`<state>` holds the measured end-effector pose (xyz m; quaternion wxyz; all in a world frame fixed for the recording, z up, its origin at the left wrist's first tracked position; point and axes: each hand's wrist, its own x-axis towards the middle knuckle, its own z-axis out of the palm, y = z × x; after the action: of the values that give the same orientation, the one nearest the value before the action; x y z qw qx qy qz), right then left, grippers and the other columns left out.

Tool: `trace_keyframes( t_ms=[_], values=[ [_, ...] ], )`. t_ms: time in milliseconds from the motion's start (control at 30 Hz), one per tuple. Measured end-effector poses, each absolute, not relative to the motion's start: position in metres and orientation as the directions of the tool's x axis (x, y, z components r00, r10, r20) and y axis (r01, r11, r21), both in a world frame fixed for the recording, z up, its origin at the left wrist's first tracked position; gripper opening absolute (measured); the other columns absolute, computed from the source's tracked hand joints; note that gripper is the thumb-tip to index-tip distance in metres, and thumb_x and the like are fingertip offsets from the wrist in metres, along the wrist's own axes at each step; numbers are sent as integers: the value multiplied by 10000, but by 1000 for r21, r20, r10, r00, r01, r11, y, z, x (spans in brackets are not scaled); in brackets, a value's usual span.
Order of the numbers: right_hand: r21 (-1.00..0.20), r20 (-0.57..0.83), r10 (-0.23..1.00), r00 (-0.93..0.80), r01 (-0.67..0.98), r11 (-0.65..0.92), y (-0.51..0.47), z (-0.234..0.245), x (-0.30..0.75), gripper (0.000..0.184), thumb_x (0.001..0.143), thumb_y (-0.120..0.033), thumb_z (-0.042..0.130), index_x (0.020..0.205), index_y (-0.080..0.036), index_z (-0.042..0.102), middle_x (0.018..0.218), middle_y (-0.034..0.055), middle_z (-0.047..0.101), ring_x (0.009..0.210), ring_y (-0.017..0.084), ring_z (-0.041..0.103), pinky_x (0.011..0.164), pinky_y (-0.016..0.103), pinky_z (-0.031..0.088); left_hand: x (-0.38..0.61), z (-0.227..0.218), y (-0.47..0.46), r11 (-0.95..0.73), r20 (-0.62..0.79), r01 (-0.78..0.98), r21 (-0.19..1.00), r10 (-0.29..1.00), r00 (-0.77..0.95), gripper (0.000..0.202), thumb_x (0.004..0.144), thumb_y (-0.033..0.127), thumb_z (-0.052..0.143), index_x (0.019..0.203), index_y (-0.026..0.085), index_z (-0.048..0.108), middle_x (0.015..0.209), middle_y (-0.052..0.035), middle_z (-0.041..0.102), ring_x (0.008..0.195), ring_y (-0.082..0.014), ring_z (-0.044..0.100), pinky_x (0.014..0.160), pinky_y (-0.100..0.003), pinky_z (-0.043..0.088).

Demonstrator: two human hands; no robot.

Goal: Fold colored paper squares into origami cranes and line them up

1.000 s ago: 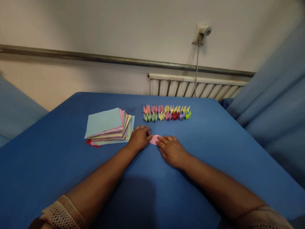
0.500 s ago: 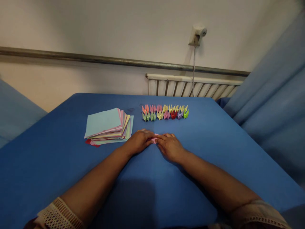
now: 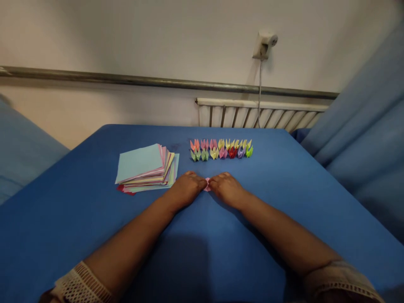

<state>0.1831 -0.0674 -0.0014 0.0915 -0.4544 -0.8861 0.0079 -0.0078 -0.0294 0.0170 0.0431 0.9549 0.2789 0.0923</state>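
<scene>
A small piece of pink folded paper (image 3: 207, 185) lies on the blue table between my two hands. My left hand (image 3: 189, 186) holds its left side with the fingers closed. From the other side, my right hand (image 3: 226, 188) grips the paper, fingers bent together. Much of the paper is hidden under the fingers. Beyond my hands stand two rows of small folded paper cranes (image 3: 223, 152) in red, pink, yellow, green and purple. A stack of coloured paper sheets (image 3: 140, 164), pale blue on top, is to the left of my left hand.
The blue table (image 3: 252, 261) reaches toward a wall with a metal rail (image 3: 142, 80) and a white radiator (image 3: 230, 102). A socket (image 3: 264, 45) with a plugged-in cord is above. Blue curtains (image 3: 369, 126) hang at the right, and blue fabric (image 3: 25, 147) at the left.
My right hand's fingers have drawn in from lying stretched over the pink paper, and both hands now pinch its sides. The whole view has shifted slightly.
</scene>
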Motion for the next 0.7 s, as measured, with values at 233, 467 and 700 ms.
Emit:
trace_keyframes(
  t_ms=[233, 467, 700],
  values=[
    [-114, 196, 766, -612, 762, 637, -65, -2, 186, 233, 972, -257, 457, 1017, -172, 669, 967, 67, 697, 899, 188, 601, 820, 337, 355, -4, 21, -34, -857, 72, 516, -15, 513, 855, 221, 943, 235, 426, 885, 190, 635, 862, -54, 679, 789, -201, 606, 745, -349, 386],
    [-134, 195, 754, -627, 745, 653, -63, -5, 189, 212, 967, -250, 468, 1011, -204, 670, 969, 50, 697, 913, 187, 598, 824, 339, 349, -4, 18, -33, -846, 98, 533, 28, 533, 841, 154, 905, 216, 497, 860, 180, 639, 814, -53, 669, 761, -202, 603, 740, -351, 398],
    [-101, 174, 760, -626, 756, 646, -63, -3, 188, 238, 974, -259, 448, 1018, -161, 661, 940, 77, 696, 889, 194, 608, 812, 344, 357, -4, 20, -34, -849, 104, 527, 46, 529, 842, 184, 924, 232, 468, 897, 187, 644, 846, -56, 676, 774, -201, 612, 744, -347, 411]
  ],
)
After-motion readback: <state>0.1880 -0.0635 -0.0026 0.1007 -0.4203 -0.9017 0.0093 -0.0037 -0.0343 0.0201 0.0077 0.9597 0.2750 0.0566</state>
